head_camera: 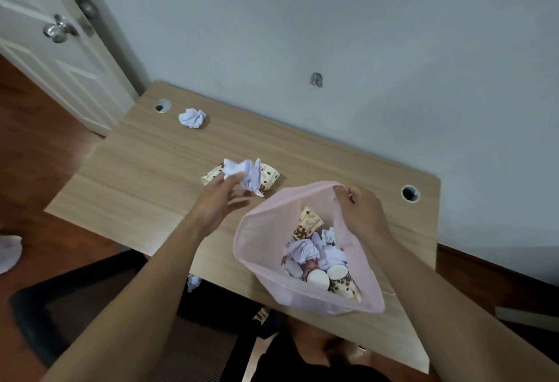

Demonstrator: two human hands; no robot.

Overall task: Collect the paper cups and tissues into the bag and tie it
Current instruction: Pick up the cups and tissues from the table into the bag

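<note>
A pink plastic bag [257, 230] stands open on the wooden desk [145, 164]; inside lie several patterned paper cups [338, 279] and crumpled tissues [302, 250]. My right hand [360, 209] pinches the bag's far rim and holds it up. My left hand [220, 200] holds a crumpled white tissue [245, 171] just above the desk, left of the bag. Behind that tissue two paper cups lie on their sides, one [270, 177] to the right and one [211, 173] to the left. Another crumpled tissue [192, 117] sits near the desk's far left corner.
The desk has two round cable holes, one [163, 106] at the far left and one [410, 193] at the right. A white door [45, 49] stands at the left. A black chair [90, 306] is below the desk edge. A tissue scrap [193, 282] lies under the front edge.
</note>
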